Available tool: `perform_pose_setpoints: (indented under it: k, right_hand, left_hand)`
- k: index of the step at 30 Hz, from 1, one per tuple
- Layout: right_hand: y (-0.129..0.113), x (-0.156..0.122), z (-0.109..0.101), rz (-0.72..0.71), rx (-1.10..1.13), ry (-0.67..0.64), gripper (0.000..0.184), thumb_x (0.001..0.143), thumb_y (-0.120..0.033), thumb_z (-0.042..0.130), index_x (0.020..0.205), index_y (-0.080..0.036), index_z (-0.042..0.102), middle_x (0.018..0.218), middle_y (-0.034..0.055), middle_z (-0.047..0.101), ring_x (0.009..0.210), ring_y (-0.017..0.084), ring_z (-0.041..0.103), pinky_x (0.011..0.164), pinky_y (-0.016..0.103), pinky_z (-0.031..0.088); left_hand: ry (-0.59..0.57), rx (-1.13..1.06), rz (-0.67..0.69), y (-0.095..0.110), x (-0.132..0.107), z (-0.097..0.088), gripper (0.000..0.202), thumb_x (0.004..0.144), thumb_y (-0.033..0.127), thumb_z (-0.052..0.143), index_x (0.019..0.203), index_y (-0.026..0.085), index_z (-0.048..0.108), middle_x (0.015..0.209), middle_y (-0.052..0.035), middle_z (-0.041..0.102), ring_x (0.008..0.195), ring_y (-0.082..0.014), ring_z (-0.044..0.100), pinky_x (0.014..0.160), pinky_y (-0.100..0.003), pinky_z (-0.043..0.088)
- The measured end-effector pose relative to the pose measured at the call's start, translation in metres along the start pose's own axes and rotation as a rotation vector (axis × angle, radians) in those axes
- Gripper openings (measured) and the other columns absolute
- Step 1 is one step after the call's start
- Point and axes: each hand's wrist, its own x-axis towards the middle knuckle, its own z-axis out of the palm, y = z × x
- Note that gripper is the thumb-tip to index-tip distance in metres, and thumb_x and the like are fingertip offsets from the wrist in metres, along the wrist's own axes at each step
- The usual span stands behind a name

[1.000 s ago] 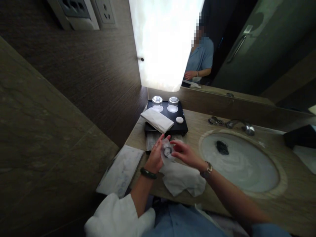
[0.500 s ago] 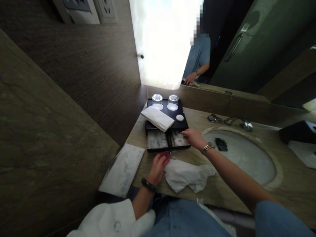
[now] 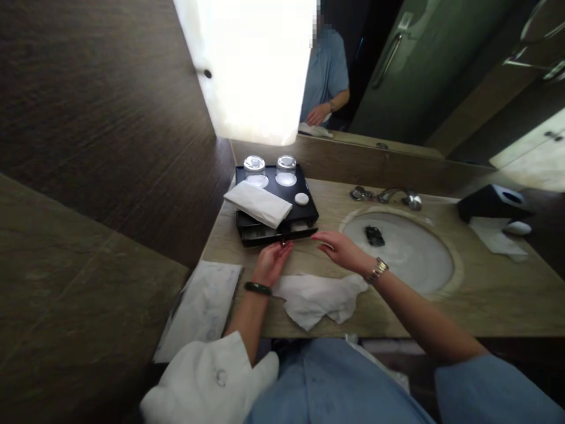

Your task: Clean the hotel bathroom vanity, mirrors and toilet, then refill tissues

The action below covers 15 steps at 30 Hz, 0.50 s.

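Note:
A black amenity box [image 3: 282, 191] stands on the counter, its shallow drawer [image 3: 260, 238] pulled out by only a narrow gap. My left hand [image 3: 270, 262], a dark bangle on its wrist, touches the drawer front around a small knob [image 3: 283, 242], with fingers partly spread. Beside the drawer's right front corner is my right hand [image 3: 339, 250], its fingers stretched out and nothing in them. On top of the box are two upturned glasses [image 3: 255, 167], a folded white cloth [image 3: 259, 203] and a small round white item [image 3: 302, 199]. Most of the drawer's contents are hidden.
A crumpled white cloth [image 3: 320, 297] lies in front of the box. To its left is a white printed bag [image 3: 198, 306]. The sink [image 3: 410, 259] holds a dark object [image 3: 375, 236], with a faucet [image 3: 399, 198] behind. A black tissue box [image 3: 492, 204] sits far right.
The drawer has slid inward, hiding the packets inside it. My left hand has moved forward with it. My right hand has come out of the drawer. The view has shifted right.

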Motion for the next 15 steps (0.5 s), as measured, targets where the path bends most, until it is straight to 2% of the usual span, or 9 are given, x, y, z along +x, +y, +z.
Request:
perform_pose_setpoints:
  k: [2,3,6,8,10,13,15]
  right_hand:
    - [-0.01,-0.047,0.007,0.053,0.042,0.018,0.031,0.099,-0.023,0.051,0.126,-0.019,0.066,0.119,0.0127,0.07,0.111,0.022,0.063,0.099,0.041,0.05]
    - [-0.016,-0.07,0.016,0.078,0.037,0.001,0.033,0.097,-0.025,0.054,0.129,-0.02,0.064,0.124,0.0134,0.067,0.116,0.024,0.06,0.102,0.044,0.048]
    - [-0.036,-0.112,0.059,0.112,-0.019,-0.11,0.049,0.09,-0.029,0.067,0.139,-0.028,0.058,0.143,0.0132,0.055,0.131,0.031,0.047,0.109,0.054,0.038]
    - [-0.046,-0.117,0.086,0.189,-0.032,-0.178,0.043,0.088,-0.024,0.067,0.131,-0.03,0.064,0.134,0.0124,0.059,0.123,0.031,0.051,0.103,0.052,0.042]
    - [-0.052,-0.109,0.099,0.309,0.058,-0.159,0.031,0.089,-0.018,0.063,0.119,-0.024,0.07,0.115,0.011,0.066,0.108,0.025,0.059,0.094,0.041,0.048]
    - [-0.059,-0.093,0.098,0.413,0.247,0.039,0.023,0.092,-0.03,0.065,0.11,-0.016,0.071,0.1,0.0084,0.069,0.095,0.018,0.063,0.087,0.029,0.05]
    - [-0.064,-0.09,0.098,0.358,0.22,0.142,0.027,0.091,-0.038,0.067,0.106,-0.016,0.07,0.11,0.0098,0.069,0.103,0.019,0.063,0.092,0.03,0.049]
  left_hand:
    - [0.018,0.022,0.0,0.012,0.018,0.011,0.027,0.085,-0.007,0.043,0.072,0.008,0.062,0.079,-0.0126,0.07,0.081,-0.018,0.071,0.087,-0.031,0.055]
    - [0.024,0.037,-0.003,0.016,0.025,0.015,0.028,0.085,-0.006,0.043,0.072,0.009,0.061,0.079,-0.0123,0.069,0.081,-0.018,0.07,0.085,-0.031,0.055]
    - [0.033,0.095,-0.008,0.019,0.029,0.021,0.025,0.089,-0.001,0.042,0.076,0.011,0.061,0.085,-0.0109,0.069,0.081,-0.0185,0.069,0.08,-0.034,0.055]
    - [0.047,0.141,0.001,0.015,0.022,0.018,0.022,0.09,0.003,0.044,0.081,0.014,0.061,0.09,-0.0066,0.069,0.08,-0.0175,0.068,0.075,-0.034,0.055]
    - [0.067,0.213,0.036,0.008,0.012,0.013,0.018,0.089,0.005,0.049,0.088,0.018,0.062,0.096,-0.002,0.068,0.079,-0.0165,0.067,0.072,-0.033,0.054]
    - [0.033,0.363,0.125,-0.005,-0.005,0.008,0.022,0.083,0.011,0.061,0.101,0.023,0.065,0.108,-0.0011,0.069,0.088,-0.0177,0.068,0.074,-0.033,0.055]
    - [-0.022,0.444,0.167,-0.015,-0.013,0.01,0.029,0.077,0.018,0.07,0.105,0.024,0.067,0.114,-0.0021,0.069,0.094,-0.0185,0.067,0.077,-0.031,0.054]
